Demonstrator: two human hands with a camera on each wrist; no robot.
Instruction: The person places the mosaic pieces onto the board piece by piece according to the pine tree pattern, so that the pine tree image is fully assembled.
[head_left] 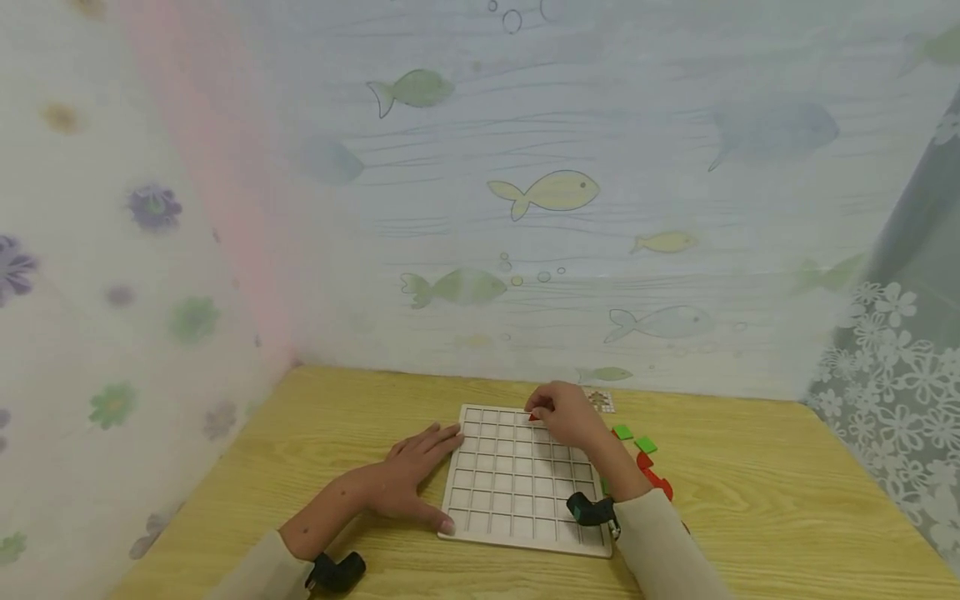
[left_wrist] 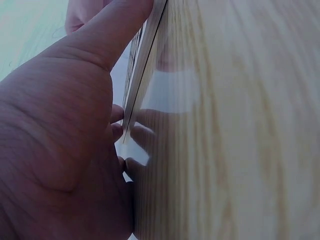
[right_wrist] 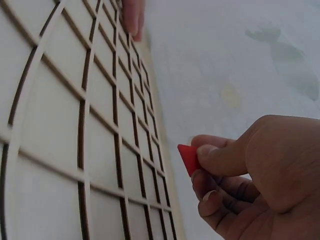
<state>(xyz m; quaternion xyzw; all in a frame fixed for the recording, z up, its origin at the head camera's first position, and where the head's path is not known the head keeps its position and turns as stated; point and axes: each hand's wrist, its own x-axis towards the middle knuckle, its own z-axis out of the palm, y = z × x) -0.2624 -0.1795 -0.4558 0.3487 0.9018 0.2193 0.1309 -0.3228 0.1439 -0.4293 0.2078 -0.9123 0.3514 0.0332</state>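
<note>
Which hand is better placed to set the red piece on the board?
Probably the right hand: it pinches the red piece near the far edge of the board. The left hand lies at the board's left edge and holds no piece.

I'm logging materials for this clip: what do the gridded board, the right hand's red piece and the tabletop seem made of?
Gridded board: probably wood, matt; pale strips with dark sides, as if cut by burning.
Red piece: perhaps plastic or painted wood; even colour, no visible grain.
Tabletop: wood or laminate, glossy; grain and reflections show.
</note>
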